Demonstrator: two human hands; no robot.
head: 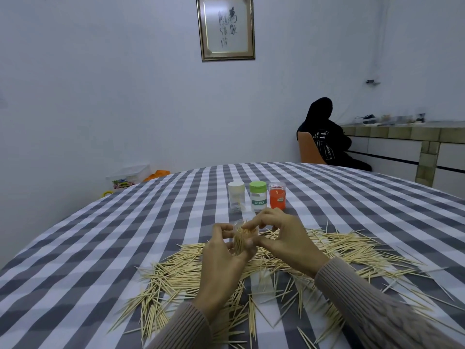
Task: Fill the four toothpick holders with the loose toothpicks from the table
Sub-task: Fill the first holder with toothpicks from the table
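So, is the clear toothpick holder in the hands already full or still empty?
Nearly full: the clear plastic toothpick holder shows a dense bundle of pale wooden toothpicks filling its open mouth, while the left hand grips it.

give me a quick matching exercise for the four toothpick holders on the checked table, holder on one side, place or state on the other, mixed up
Things:
1. white-lidded holder
2. green-lidded holder
3. orange holder
4. clear holder

Places or states:
A. middle of the standing row
B. gripped in the left hand, packed with toothpicks
C. right end of the row
D. left end of the row

Pairs: 1-D, 2-A, 3-C, 4-B
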